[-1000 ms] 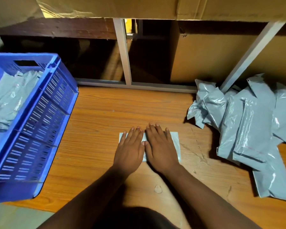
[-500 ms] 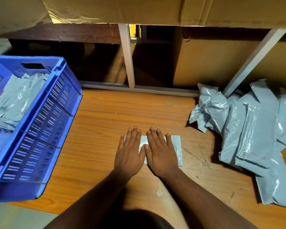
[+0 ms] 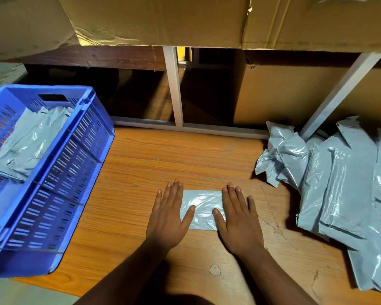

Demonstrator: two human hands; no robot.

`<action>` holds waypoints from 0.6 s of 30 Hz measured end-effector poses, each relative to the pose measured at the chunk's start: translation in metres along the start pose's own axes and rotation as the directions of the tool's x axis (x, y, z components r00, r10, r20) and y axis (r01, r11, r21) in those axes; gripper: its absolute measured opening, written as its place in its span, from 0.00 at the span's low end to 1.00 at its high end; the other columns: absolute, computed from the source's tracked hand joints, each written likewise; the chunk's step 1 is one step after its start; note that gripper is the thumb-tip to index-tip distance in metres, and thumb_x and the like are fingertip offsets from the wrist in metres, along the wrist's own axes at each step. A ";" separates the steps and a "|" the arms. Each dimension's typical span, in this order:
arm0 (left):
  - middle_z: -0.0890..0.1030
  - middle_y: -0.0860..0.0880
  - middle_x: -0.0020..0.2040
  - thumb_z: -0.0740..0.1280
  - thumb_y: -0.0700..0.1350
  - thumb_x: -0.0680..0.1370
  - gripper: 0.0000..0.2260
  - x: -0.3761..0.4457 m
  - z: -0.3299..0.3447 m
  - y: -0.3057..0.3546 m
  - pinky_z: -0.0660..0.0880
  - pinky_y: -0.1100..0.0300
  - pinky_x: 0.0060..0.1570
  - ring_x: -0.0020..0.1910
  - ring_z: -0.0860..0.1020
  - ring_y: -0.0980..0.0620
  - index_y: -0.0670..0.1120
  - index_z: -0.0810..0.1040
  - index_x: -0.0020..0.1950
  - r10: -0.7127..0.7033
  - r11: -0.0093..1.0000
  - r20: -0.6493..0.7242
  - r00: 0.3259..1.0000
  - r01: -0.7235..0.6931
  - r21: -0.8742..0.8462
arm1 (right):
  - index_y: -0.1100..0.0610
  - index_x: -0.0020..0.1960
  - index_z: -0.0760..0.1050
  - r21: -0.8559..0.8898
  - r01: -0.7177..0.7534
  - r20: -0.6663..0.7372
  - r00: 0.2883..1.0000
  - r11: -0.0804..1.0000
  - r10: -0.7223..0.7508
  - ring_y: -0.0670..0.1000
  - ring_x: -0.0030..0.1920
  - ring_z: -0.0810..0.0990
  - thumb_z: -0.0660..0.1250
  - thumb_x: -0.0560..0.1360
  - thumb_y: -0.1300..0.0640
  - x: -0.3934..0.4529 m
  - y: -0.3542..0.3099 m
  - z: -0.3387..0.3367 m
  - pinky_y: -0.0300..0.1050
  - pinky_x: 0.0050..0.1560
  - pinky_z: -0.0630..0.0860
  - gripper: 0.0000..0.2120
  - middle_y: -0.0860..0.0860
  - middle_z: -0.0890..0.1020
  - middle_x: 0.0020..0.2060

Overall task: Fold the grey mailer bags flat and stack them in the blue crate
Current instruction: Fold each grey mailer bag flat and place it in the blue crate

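A folded grey mailer bag (image 3: 202,209) lies flat on the wooden table (image 3: 141,172) in front of me. My left hand (image 3: 168,216) rests palm down on its left end, fingers spread. My right hand (image 3: 238,219) lies flat on its right end in the same way. Neither hand grips anything. The blue crate (image 3: 59,172) stands at the left with several grey bags (image 3: 24,146) inside. A loose pile of unfolded grey mailer bags (image 3: 339,190) sits at the right.
White metal shelf posts (image 3: 174,89) and a low rail run along the table's back edge. Cardboard boxes (image 3: 284,93) stand behind and overhang above. A small pale scrap (image 3: 215,270) lies near the front edge.
My hands were side by side on the middle of the folded bag; they have slid apart to its two ends, uncovering its centre.
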State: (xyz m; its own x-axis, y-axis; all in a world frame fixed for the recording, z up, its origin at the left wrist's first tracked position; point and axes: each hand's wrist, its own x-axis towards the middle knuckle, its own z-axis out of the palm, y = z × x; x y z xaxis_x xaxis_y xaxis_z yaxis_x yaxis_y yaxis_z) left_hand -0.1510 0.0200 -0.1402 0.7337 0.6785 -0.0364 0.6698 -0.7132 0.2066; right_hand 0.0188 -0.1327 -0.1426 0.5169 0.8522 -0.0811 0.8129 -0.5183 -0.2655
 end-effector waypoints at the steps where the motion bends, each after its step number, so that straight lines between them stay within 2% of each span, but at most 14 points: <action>1: 0.41 0.52 0.84 0.46 0.65 0.85 0.34 0.000 -0.001 0.000 0.40 0.51 0.80 0.82 0.38 0.55 0.49 0.43 0.84 -0.004 1.000 0.004 1.000 0.004 0.006 | 0.51 0.84 0.40 0.008 -0.043 -0.012 0.999 0.999 0.043 0.47 0.82 0.35 0.41 0.85 0.36 -0.001 -0.003 0.000 0.55 0.81 0.37 0.33 0.47 0.39 0.83; 7: 0.36 0.54 0.83 0.42 0.66 0.84 0.33 -0.002 -0.007 0.002 0.38 0.52 0.80 0.81 0.34 0.57 0.50 0.38 0.83 -0.002 1.000 0.013 1.000 0.002 -0.023 | 0.51 0.84 0.37 0.025 -0.051 0.014 0.999 0.998 0.050 0.47 0.81 0.31 0.38 0.83 0.33 0.002 -0.004 -0.003 0.55 0.81 0.35 0.35 0.45 0.35 0.82; 11: 0.35 0.57 0.82 0.34 0.63 0.83 0.30 0.001 -0.009 0.001 0.39 0.54 0.80 0.81 0.37 0.57 0.52 0.39 0.83 0.056 0.998 -0.003 0.998 -0.056 -0.041 | 0.50 0.84 0.37 0.032 -0.043 -0.007 0.999 0.999 0.043 0.47 0.81 0.32 0.38 0.83 0.32 0.003 -0.005 -0.007 0.54 0.81 0.35 0.36 0.45 0.35 0.82; 15: 0.42 0.56 0.83 0.38 0.61 0.84 0.29 0.001 -0.002 -0.004 0.42 0.55 0.80 0.82 0.40 0.57 0.51 0.45 0.84 0.051 0.997 -0.009 0.999 -0.051 -0.054 | 0.50 0.84 0.38 0.043 -0.039 0.011 0.999 0.998 0.038 0.47 0.81 0.32 0.38 0.83 0.32 0.001 -0.004 -0.005 0.53 0.80 0.33 0.37 0.45 0.34 0.82; 18: 0.42 0.55 0.83 0.41 0.63 0.85 0.31 0.000 0.001 -0.007 0.43 0.55 0.80 0.82 0.40 0.58 0.50 0.44 0.84 0.019 0.997 -0.017 1.000 -0.020 -0.068 | 0.50 0.84 0.35 0.047 -0.079 -0.017 0.997 0.996 0.080 0.47 0.81 0.31 0.38 0.82 0.31 -0.002 0.001 -0.009 0.54 0.80 0.31 0.38 0.45 0.34 0.82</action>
State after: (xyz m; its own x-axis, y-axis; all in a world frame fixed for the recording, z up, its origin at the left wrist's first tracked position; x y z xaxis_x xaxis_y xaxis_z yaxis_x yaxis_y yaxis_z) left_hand -0.1555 0.0254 -0.1423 0.7444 0.6675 -0.0158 0.6454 -0.7132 0.2735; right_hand 0.0206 -0.1354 -0.1337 0.5849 0.8065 -0.0860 0.7558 -0.5805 -0.3031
